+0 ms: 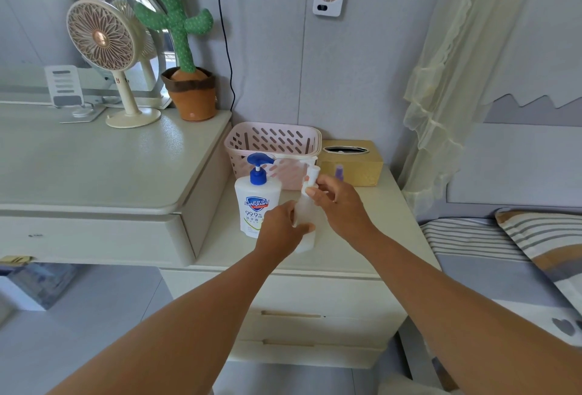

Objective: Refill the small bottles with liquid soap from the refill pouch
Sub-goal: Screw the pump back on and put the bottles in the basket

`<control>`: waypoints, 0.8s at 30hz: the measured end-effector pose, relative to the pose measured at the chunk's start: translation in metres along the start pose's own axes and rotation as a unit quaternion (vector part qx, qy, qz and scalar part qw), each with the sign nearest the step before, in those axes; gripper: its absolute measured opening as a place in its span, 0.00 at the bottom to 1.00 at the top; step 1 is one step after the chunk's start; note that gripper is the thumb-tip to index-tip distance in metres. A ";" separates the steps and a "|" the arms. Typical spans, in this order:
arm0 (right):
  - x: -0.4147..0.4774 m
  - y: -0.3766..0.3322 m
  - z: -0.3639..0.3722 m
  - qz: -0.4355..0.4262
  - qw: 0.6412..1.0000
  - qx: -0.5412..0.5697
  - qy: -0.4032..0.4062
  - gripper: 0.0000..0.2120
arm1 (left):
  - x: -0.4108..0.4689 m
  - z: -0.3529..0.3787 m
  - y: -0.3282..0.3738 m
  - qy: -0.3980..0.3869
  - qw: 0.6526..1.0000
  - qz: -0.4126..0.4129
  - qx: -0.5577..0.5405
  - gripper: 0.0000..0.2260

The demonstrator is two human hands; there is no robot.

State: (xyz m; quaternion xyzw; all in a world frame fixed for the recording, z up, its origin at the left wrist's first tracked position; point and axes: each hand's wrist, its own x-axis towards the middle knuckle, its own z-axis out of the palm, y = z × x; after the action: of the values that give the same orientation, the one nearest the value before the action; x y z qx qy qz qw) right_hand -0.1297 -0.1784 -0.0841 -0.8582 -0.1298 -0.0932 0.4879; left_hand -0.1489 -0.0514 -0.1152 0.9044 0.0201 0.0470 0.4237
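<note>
Grips small bottle (305,242) round its body with left hand (282,231), over nightstand (362,237), just right of blue-pump soap bottle (256,202). Pinches pump cap (312,174) with right hand (341,205). Holds long axis upright, cap end nearest right hand; probably unscrewing step.

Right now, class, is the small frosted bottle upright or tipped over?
Upright, near enough: the small frosted bottle has its pump top above its base, left hand gripping the body, right hand pinching the top.

The left hand (281,227) holds a small white bottle (305,221). The right hand (338,202) pinches its pump top (312,174). A big soap bottle (256,198) stands left.
</note>
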 end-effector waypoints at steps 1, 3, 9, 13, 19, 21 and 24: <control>0.000 0.001 0.001 0.001 1.000 -0.004 -0.001 0.14 | 0.000 0.000 0.000 0.000 1.000 -0.001 -0.001 0.17; -0.001 0.002 0.001 0.001 1.000 -0.011 -0.003 0.15 | 0.000 0.000 0.000 -0.002 1.000 -0.002 -0.001 0.17; -0.004 0.005 0.002 -0.007 1.000 -0.023 -0.014 0.15 | -0.001 0.000 0.000 0.000 1.000 0.002 -0.003 0.17; -0.005 0.005 0.003 -0.006 1.000 -0.026 -0.005 0.15 | -0.001 -0.001 0.001 0.000 1.000 0.003 -0.002 0.17; -0.005 0.002 0.005 0.014 0.999 -0.026 0.024 0.17 | -0.001 -0.001 0.001 0.001 1.000 -0.002 -0.006 0.17; -0.007 -0.001 0.005 0.008 0.999 -0.031 0.018 0.23 | -0.002 -0.001 0.001 0.002 1.000 0.003 -0.007 0.17; -0.007 -0.001 0.006 -0.002 0.999 -0.038 0.008 0.20 | -0.001 0.000 0.000 0.001 1.000 -0.002 -0.010 0.16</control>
State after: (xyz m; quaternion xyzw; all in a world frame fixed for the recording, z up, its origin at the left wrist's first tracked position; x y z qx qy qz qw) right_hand -0.1367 -0.1739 -0.0878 -0.8752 -0.1240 -0.1060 0.4554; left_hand -0.1495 -0.0514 -0.1150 0.8999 0.0220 0.0470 0.4329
